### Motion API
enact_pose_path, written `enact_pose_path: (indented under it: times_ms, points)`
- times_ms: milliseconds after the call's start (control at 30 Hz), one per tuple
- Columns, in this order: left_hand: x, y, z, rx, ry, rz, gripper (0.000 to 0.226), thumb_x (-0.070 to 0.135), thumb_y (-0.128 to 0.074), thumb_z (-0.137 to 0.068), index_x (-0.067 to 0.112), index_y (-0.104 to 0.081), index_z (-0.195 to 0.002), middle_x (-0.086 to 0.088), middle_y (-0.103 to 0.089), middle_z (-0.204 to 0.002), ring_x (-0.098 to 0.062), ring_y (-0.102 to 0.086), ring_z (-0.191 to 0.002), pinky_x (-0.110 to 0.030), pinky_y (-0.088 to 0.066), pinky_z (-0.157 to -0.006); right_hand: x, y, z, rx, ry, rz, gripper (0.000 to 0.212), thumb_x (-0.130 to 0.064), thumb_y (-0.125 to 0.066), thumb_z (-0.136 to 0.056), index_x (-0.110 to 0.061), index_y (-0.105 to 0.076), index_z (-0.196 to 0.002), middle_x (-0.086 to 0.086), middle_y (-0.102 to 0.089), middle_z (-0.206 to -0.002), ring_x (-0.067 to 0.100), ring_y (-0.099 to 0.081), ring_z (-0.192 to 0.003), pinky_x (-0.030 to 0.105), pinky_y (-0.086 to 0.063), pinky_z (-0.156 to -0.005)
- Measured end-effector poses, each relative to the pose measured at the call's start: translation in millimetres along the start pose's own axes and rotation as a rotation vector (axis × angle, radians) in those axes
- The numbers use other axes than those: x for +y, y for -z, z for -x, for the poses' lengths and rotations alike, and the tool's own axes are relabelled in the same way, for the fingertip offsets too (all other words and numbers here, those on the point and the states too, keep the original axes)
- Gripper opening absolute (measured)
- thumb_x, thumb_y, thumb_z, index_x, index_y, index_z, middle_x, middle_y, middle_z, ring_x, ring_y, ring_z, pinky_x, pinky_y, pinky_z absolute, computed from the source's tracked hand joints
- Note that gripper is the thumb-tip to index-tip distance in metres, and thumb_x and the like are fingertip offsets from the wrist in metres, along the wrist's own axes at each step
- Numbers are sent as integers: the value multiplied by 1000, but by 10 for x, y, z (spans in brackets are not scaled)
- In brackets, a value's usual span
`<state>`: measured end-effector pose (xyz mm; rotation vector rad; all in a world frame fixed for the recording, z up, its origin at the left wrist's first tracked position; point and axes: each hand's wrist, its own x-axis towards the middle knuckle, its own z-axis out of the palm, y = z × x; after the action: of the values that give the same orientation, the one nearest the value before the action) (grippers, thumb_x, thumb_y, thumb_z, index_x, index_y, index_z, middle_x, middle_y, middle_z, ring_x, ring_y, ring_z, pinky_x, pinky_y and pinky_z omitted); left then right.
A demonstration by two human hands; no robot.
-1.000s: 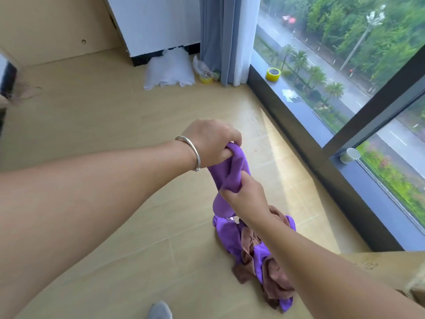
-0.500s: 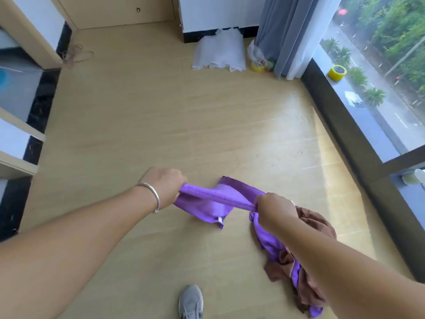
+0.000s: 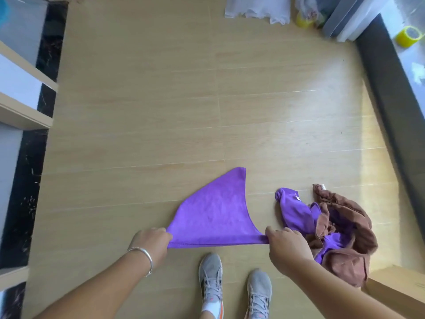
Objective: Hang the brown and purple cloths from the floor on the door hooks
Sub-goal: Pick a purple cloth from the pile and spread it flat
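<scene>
Both hands, L (image 3: pixel 150 244) & R (image 3: pixel 286 246), fingers pinching purple cloth (image 3: pixel 213 215) edge taut.

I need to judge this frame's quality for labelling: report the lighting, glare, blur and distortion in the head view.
Head view: daylight from the window side puts a bright washed-out patch on the floor at right; the left shelf edges are smeared by motion blur; wide-angle distortion bows the window sill; the purple cloth and both hands, left and right, stay fairly sharp.

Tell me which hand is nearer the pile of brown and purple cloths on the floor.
Right. The right hand pinches one corner of the stretched purple cloth right beside the pile; the left hand pinches the opposite corner, farther away.
</scene>
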<state>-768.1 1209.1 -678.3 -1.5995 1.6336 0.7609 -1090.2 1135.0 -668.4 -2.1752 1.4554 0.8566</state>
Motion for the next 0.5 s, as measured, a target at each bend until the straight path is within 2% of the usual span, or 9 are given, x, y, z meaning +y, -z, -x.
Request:
enact_pose_path:
  times_ms: [100,200,300,500]
  points:
    - [-131,126,-151,33,37,41,32,10,-41,-86,24,-60,-109,0,-64,-110,-26,-61,-104,-28,-39,-70,-24,192,-238,58,-3,-5,29,-5,-36,-82,-22,-47,-104,0,-64,-91,23,-57,-86,33,-29,-66]
    - [-308,496,-270,104,74,85,24,14,-44,-87,25,-62,-100,0,-66,-100,-25,-64,-96,-26,-37,-66,7,577,-532,106,2,19,31,-2,-37,-82,-20,-49,-104,-2,-53,-79,23,-44,-73,30,-28,-65]
    - [-538,1019,-308,236,121,153,18,19,-47,-86,25,-64,-90,3,-64,-85,-24,-61,-81,-25,-37,-61,65,1092,-793,176,8,-6,33,0,-38,-80,-20,-51,-104,-1,-57,-85,23,-43,-75,30,-30,-66]
    - [-899,2128,-204,578,182,236,17,23,-54,-86,27,-70,-90,3,-69,-85,-26,-63,-83,-27,-43,-65,227,2243,-1033,392,-25,-105,38,-2,-36,-83,-23,-55,-108,3,-62,-98,25,-47,-80,29,-33,-64]
